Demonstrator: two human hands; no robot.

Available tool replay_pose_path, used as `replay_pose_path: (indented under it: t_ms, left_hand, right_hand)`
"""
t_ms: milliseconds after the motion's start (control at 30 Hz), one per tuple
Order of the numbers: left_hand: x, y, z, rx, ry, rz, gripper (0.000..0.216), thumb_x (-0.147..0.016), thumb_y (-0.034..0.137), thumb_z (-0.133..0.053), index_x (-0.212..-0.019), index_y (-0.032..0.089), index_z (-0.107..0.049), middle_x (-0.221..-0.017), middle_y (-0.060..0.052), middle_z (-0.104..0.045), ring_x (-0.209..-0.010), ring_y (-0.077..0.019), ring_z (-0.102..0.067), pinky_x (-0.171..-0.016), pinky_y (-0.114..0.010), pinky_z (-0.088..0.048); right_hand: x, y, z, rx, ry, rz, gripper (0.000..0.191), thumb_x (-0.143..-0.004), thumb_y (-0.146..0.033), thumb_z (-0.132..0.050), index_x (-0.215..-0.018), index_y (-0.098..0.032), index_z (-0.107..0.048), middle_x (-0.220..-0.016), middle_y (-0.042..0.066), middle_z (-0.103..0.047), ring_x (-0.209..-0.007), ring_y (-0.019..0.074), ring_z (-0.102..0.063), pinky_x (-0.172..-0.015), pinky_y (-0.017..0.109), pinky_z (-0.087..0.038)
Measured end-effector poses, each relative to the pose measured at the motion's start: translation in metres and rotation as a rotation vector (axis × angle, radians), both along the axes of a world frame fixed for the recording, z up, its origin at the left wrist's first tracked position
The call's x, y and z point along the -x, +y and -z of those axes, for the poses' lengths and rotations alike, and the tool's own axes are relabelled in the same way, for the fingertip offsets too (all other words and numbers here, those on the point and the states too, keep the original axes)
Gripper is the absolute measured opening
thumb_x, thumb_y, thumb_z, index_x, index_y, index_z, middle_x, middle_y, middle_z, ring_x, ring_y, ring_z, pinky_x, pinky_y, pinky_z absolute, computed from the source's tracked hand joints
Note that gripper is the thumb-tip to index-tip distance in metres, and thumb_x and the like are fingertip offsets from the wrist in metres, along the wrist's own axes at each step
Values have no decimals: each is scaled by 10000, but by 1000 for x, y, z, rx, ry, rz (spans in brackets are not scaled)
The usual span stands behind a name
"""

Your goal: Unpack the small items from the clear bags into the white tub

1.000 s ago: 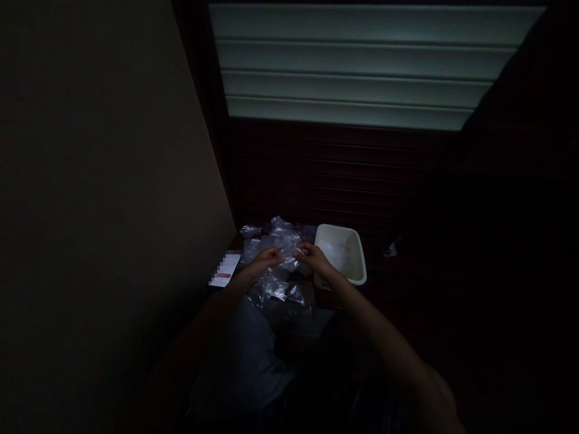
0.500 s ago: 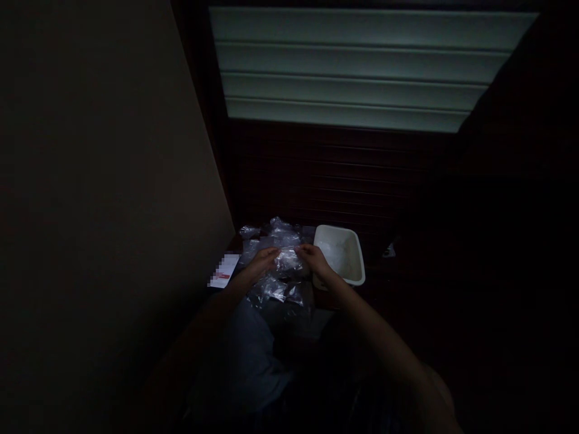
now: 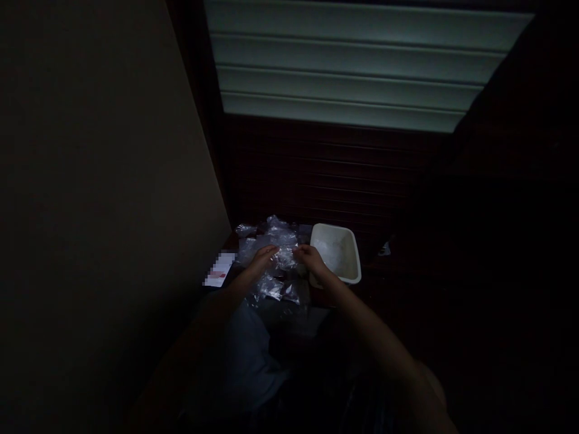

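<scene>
In the dim head view, a shiny clear plastic bag (image 3: 286,257) is stretched between my two hands. My left hand (image 3: 263,260) pinches its left side, and my right hand (image 3: 308,255) pinches its right upper corner. Whatever the bag contains is too dark to make out. Beneath and behind it lies a pile of similar clear plastic bags (image 3: 277,226). More crumpled plastic (image 3: 272,287) catches the light nearer my body. Just right of my right hand stands a white rectangular tub (image 3: 353,256) with something pale and translucent inside.
A pale sheet or screen with a red mark (image 3: 220,270), partly pixelated, lies left of the bags. A plain wall (image 3: 113,150) closes off the left side. Behind the bags rises a dark slatted panel (image 3: 325,163) with lighter slats above. A small whitish object (image 3: 385,249) sits right of the tub.
The whole view has shifted slightly, so everything appears a little further left and up. Both hands stay on the bag, which looks slightly lower and more crumpled between them.
</scene>
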State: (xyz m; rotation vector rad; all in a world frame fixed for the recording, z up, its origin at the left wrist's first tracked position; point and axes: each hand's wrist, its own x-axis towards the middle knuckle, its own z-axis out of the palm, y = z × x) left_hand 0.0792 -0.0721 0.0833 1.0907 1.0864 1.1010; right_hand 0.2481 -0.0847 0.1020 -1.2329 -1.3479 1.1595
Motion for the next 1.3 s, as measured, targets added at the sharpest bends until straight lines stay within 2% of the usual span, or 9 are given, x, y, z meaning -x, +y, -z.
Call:
replay_pose_path:
  t_ms: [133,333,500,667,833,933,1033,1167,1300]
  left_hand:
    - [-6,8,7,20,10,-45,227,-591,364,-596,-729,187,-561,-777,-5,-562,-707,-138,-505,-557,-223,-369]
    - [-18,22,11,119,-143,-58,254,-606,405,-527,-661,158,-539,-590,5,-555,-563,-129,-530,-549,-240,-391]
    - [-10,35,27,-8,-46,-46,308,-623,436,-507,-634,129,-536,-611,-40,-598,-575,-145,-572,-609,-268,-429]
    - [-6,47,52,-264,105,-107,269,-673,389,-497,-596,138,-556,-610,-29,-592,-617,-140,-563,-644,-262,-429]
    - [-8,54,67,-326,216,-132,263,-708,365,-470,-621,144,-583,-639,-28,-601,-664,-148,-563,-676,-267,-423]
    - [-8,56,74,-315,212,-132,280,-718,376,-453,-636,143,-584,-639,-30,-600,-669,-154,-566,-680,-275,-429]
    - [-8,57,80,-313,206,-145,280,-720,376,-446,-641,143,-580,-654,-32,-599,-683,-155,-565,-687,-275,-432]
    - [-7,55,85,-280,206,-160,282,-724,374,-437,-624,147,-570,-637,-27,-593,-669,-154,-564,-671,-266,-431]
    - [-4,53,83,-278,240,-152,263,-728,352,-444,-611,152,-568,-633,-18,-593,-664,-146,-558,-665,-251,-418]
  right_hand:
    - [-2,2,2,11,17,-2,279,-625,-418,-551,-619,-139,-532,-530,-30,-468,-487,70,-389,-475,202,-306]
    - [-22,11,-6,5,-16,41,278,-607,-407,-567,-618,-130,-548,-538,-17,-497,-491,75,-417,-481,207,-323]
    - [-66,37,-15,-112,-50,255,286,-612,-413,-546,-646,-129,-555,-576,1,-543,-539,103,-477,-536,227,-371]
    - [-96,48,-16,-359,-388,538,291,-713,-387,-455,-767,-131,-584,-710,50,-609,-650,143,-542,-609,244,-395]
    - [-101,38,-10,-540,-836,628,279,-814,-294,-356,-909,-142,-569,-875,88,-605,-814,169,-536,-740,274,-376]
    - [-103,35,-3,-508,-1120,535,259,-825,-233,-350,-908,-137,-575,-910,106,-601,-870,187,-520,-783,295,-350]
    - [-101,37,8,-360,-1323,262,232,-816,-204,-378,-900,-145,-587,-908,100,-613,-874,187,-529,-791,292,-347]
    - [-97,44,24,-145,-1347,-51,241,-808,-251,-421,-946,-166,-600,-1002,87,-609,-906,171,-549,-800,261,-361]
    - [-97,48,36,-22,-1302,-144,312,-803,-355,-429,-998,-177,-596,-1031,84,-607,-938,181,-552,-800,259,-379]
